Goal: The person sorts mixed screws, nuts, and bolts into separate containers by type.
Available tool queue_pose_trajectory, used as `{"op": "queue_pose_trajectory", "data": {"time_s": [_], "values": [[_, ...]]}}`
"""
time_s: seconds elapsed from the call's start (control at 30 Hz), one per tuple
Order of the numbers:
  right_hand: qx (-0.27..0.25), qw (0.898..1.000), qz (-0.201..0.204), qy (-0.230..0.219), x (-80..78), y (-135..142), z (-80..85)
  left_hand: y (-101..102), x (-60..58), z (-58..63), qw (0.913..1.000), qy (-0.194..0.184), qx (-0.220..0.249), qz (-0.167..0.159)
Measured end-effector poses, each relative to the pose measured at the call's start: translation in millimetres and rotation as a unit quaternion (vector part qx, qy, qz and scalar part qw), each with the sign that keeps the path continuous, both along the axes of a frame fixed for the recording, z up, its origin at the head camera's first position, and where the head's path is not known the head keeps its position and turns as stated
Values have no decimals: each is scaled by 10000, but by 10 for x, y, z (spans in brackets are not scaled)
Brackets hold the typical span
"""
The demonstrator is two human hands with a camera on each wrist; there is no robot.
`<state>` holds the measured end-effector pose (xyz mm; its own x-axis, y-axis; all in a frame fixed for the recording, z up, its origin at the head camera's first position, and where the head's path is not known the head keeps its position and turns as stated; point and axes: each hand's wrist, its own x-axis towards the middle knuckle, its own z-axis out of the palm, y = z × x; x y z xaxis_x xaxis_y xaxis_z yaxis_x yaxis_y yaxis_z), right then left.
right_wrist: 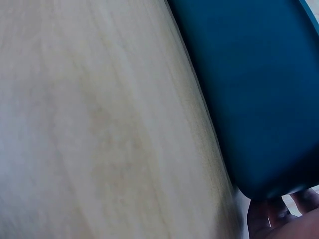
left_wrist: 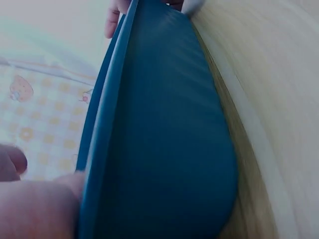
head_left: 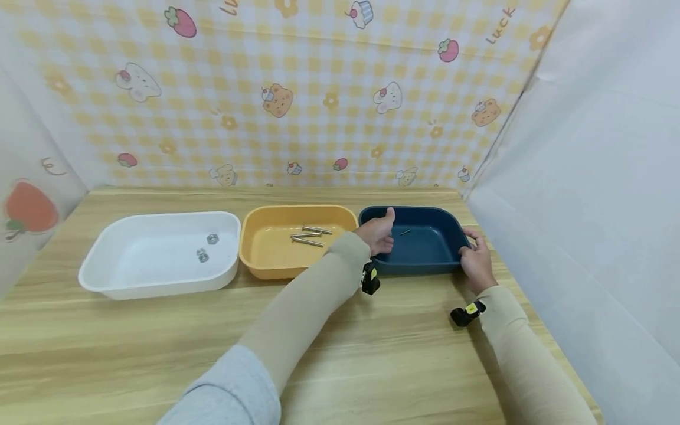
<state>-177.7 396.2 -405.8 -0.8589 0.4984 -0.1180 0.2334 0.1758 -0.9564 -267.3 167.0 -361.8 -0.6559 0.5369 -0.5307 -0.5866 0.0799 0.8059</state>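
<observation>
A dark blue tray (head_left: 419, 269) stands on the table at the right, with one small brass-coloured screw (head_left: 405, 232) lying in it. My left hand (head_left: 378, 234) is over the tray's left end, thumb raised and fingers inside the rim; no held thing shows. In the left wrist view, part of this hand (left_wrist: 40, 206) appears beside the tray's rim, its fingertips hidden. At the tray's right end my right hand (head_left: 477, 261) grips the rim, thumb on the near side. Its fingers (right_wrist: 259, 216) touch the tray's end wall in the right wrist view.
Left of the blue tray is a yellow tray (head_left: 265, 260) holding several long screws (head_left: 308, 241). Farther left, a white tray (head_left: 143, 254) contains several metal nuts (head_left: 213, 238). A patterned cloth (head_left: 329, 136) hangs behind the table; a white sheet (head_left: 595, 195) borders the right.
</observation>
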Motion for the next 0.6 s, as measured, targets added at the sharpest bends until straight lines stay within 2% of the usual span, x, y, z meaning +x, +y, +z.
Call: {"op": "queue_pose_trajectory", "data": {"time_s": [0.1, 0.17, 0.23, 0.3, 0.33, 0.37, 0.47, 0.53, 0.57, 0.6], "values": [[20, 9999, 125, -24, -29, 39, 12, -123, 18, 90, 9978, 565, -23, -353], [36, 9996, 264, -42, -41, 75, 36, -236, 40, 185, 9911, 1137, -198, -657], [39, 9990, 450, -54, -51, 114, 81, -373, 66, 305, 9775, 1800, -524, -971], [60, 9978, 656, -105, -37, 170, 142, -523, 107, 445, 9558, 2481, -946, -1261], [112, 9966, 804, -140, -27, 198, 180, -610, 128, 511, 9412, 2838, -1177, -1403], [160, 9951, 957, -174, -16, 227, 220, -700, 151, 572, 9228, 3235, -1440, -1519], [405, 9897, 1326, -349, 27, 303, 350, -1012, 223, 709, 8594, 4310, -2135, -1735], [713, 9856, 1466, -443, 71, 330, 439, -1258, 284, 761, 8166, 4898, -2498, -1757], [883, 9837, 1490, -475, 99, 337, 478, -1391, 320, 779, 7986, 5121, -2659, -1711], [1060, 9819, 1494, -474, 130, 336, 514, -1531, 368, 798, 7860, 5278, -2756, -1665]]}}
